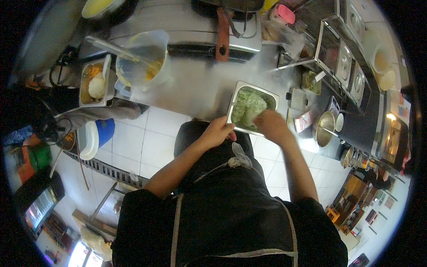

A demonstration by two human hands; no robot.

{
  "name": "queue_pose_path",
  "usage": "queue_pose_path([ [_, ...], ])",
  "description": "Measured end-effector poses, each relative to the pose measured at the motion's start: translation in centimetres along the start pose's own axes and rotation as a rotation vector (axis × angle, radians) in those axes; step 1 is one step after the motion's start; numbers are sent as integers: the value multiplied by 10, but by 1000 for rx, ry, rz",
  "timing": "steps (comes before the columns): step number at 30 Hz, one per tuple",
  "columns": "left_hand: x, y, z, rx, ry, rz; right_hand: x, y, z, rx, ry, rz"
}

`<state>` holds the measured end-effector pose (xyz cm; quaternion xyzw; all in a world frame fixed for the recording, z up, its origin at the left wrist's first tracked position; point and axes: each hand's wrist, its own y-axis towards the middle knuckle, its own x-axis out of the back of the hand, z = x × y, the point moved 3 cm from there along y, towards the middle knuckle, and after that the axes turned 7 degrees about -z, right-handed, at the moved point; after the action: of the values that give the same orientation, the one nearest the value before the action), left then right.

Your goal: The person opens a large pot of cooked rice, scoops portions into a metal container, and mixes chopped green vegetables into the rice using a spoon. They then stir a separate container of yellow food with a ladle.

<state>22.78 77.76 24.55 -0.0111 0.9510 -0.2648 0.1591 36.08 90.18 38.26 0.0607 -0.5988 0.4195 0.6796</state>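
Observation:
A small rectangular steel food pan [276, 97] sits at the counter's front edge in front of me, holding a wet pale-green mixture [247, 104] with a whiter mound in it. My left hand [218, 132] grips the pan's near-left corner, thumb on the rim. Over the pan's right side is my right hand [272, 125], blurred, its fingers curled down at the mixture. Whether those fingers hold a utensil is hidden.
On the steel counter [196, 86], a plastic pitcher [160, 50] holds a whisk [116, 48]. Left of it stands another steel pan [109, 90] with food. A brown pan handle [222, 36] juts over the counter from the stove. A metal bowl [324, 121] and lidded container [297, 98] lie right.

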Motion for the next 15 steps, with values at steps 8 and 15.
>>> queue_pose_path([
  [8, 6, -1, 3, 19, 41, -6, 50, -42, -37, -231, 76, -153],
  [15, 4, -1, -1, -4, 51, -21, 54, -33, -29, -127, -30, -174],
])
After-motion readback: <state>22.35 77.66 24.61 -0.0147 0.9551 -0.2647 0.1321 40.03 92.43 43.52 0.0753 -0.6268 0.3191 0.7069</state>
